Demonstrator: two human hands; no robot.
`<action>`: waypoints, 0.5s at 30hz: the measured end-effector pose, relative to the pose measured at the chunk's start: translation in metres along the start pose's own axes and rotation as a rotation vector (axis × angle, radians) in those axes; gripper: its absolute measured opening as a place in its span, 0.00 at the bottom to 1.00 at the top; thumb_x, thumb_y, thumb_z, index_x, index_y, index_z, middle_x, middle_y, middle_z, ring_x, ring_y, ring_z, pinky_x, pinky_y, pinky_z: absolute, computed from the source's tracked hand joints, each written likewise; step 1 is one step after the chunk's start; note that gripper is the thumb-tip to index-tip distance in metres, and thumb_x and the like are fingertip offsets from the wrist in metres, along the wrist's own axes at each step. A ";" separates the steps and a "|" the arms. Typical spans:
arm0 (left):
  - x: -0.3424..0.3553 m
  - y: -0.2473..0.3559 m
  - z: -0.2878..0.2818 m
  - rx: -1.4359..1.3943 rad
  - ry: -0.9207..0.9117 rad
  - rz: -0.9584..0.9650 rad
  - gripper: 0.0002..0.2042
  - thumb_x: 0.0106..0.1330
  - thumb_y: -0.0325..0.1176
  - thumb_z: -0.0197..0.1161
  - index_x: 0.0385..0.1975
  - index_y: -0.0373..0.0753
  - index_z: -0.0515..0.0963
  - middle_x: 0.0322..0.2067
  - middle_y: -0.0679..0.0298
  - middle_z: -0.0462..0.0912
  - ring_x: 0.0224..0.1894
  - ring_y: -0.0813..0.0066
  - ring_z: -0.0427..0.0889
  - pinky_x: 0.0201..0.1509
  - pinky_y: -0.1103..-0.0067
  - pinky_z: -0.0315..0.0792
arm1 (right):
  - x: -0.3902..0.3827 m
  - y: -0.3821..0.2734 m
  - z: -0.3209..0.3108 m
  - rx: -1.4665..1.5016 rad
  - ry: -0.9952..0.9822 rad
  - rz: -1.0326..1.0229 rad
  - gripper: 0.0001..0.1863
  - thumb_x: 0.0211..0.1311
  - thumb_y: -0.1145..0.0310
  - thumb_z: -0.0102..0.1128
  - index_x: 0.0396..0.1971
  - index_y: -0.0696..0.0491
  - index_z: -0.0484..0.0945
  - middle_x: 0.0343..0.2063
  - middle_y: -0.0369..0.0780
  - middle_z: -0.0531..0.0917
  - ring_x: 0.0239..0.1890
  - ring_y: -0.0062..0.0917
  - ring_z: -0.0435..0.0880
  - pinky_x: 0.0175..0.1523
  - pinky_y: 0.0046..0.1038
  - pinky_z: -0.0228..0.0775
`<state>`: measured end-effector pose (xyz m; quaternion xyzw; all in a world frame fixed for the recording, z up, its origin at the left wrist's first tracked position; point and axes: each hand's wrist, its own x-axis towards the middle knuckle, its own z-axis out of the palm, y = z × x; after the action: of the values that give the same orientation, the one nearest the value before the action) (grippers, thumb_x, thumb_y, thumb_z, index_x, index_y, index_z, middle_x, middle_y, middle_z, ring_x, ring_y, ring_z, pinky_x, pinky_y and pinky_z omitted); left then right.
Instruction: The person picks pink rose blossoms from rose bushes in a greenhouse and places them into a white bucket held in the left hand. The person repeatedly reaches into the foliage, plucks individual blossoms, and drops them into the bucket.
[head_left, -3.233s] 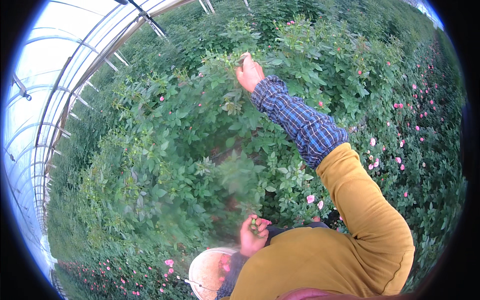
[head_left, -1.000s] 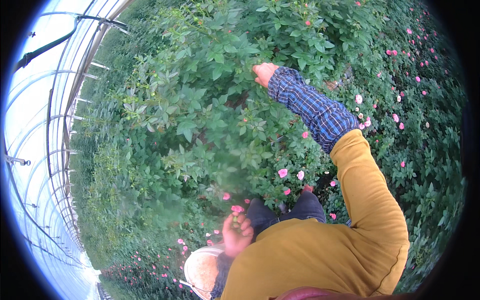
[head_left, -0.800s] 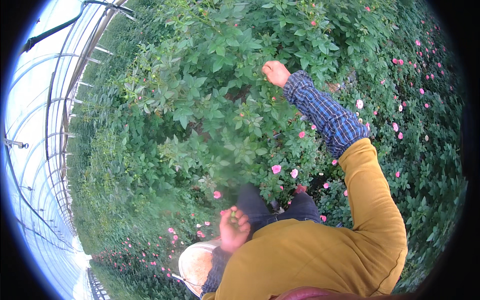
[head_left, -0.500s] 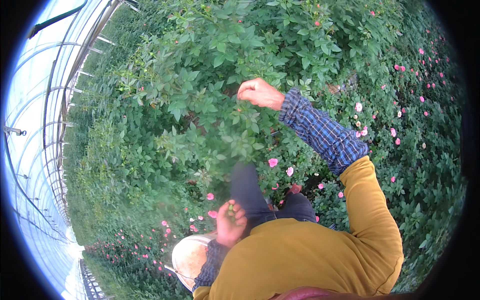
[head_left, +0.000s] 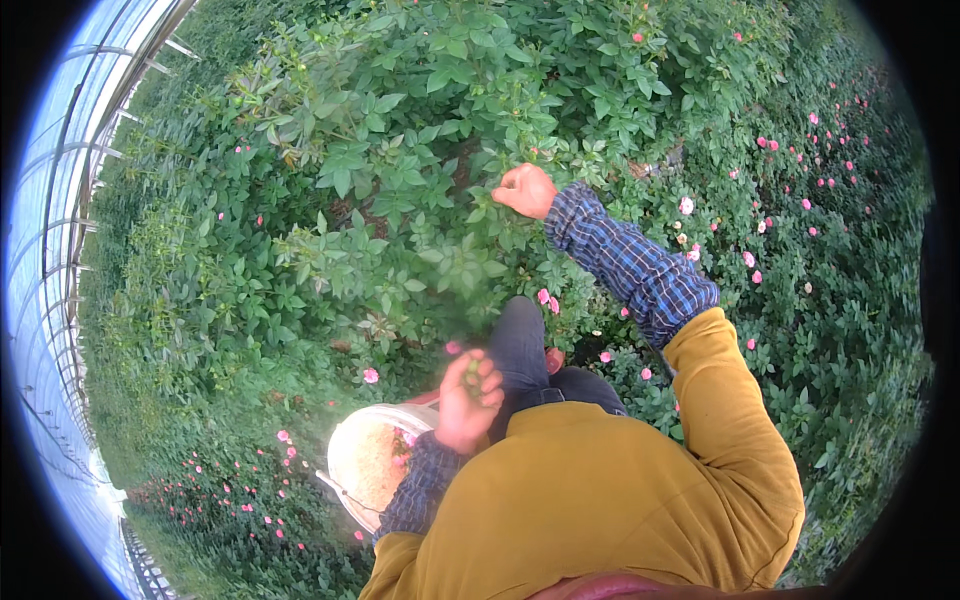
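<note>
My right hand (head_left: 525,190) reaches out among the leafy rose bushes (head_left: 455,70), thumb and fingers closed together against the foliage. Whatever lies in that pinch is too small to make out. Close to my body, my left hand (head_left: 468,402) is turned palm up with its fingers curled around several small green buds (head_left: 473,378). Just left of that hand stands a white bucket (head_left: 338,450), partly covered by my left forearm. Pink blooms (head_left: 401,447) show inside it next to my sleeve.
Dense rose bushes surround me, with pink flowers (head_left: 748,259) on the right and more at lower left. My bent knee (head_left: 518,325) presses close to the leaves. Along the left runs the greenhouse wall (head_left: 60,200) with curved ribs and clear sheeting.
The view has shifted, and more of the bucket's inside now shows. My right hand has drawn slightly nearer, still closed. My left hand keeps the green buds and sits a little higher in the picture.
</note>
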<state>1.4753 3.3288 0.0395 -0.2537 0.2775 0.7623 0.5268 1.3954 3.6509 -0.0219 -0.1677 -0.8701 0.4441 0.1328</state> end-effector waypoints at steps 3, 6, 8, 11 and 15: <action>0.017 0.006 0.007 -0.009 -0.012 -0.058 0.05 0.64 0.38 0.53 0.34 0.46 0.71 0.24 0.72 0.66 0.22 0.80 0.61 0.18 0.86 0.54 | -0.038 0.010 -0.019 0.345 0.018 0.025 0.13 0.54 0.65 0.57 0.21 0.60 0.80 0.16 0.34 0.78 0.17 0.15 0.70 0.21 0.24 0.61; 0.031 0.012 0.019 0.017 0.046 -0.081 0.05 0.64 0.38 0.53 0.33 0.46 0.71 0.24 0.72 0.66 0.22 0.80 0.62 0.18 0.86 0.55 | -0.064 0.002 -0.032 0.722 0.017 0.088 0.11 0.59 0.67 0.53 0.24 0.58 0.77 0.15 0.30 0.70 0.18 0.12 0.63 0.17 0.18 0.51; 0.037 0.017 0.026 0.022 0.076 -0.093 0.05 0.64 0.37 0.53 0.33 0.46 0.71 0.23 0.72 0.66 0.23 0.80 0.62 0.18 0.86 0.55 | -0.074 -0.004 -0.035 1.143 -0.073 0.190 0.09 0.59 0.67 0.51 0.26 0.57 0.75 0.14 0.31 0.66 0.18 0.13 0.61 0.17 0.17 0.49; 0.042 0.022 0.034 0.016 0.011 -0.110 0.05 0.65 0.37 0.52 0.33 0.45 0.70 0.23 0.71 0.66 0.23 0.79 0.63 0.19 0.86 0.56 | -0.082 -0.004 -0.030 1.564 -0.002 0.284 0.08 0.54 0.65 0.50 0.31 0.52 0.70 0.29 0.34 0.67 0.23 0.20 0.63 0.16 0.16 0.49; 0.052 0.035 0.042 0.028 -0.012 -0.097 0.06 0.65 0.38 0.51 0.33 0.44 0.71 0.23 0.71 0.66 0.22 0.79 0.63 0.18 0.86 0.56 | -0.085 0.011 -0.028 1.693 0.102 0.452 0.11 0.58 0.58 0.50 0.28 0.50 0.68 0.32 0.36 0.71 0.25 0.21 0.66 0.16 0.18 0.51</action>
<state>1.4222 3.3818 0.0393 -0.2552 0.2723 0.7334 0.5682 1.4853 3.6421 -0.0217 -0.2009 -0.1873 0.9481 0.1603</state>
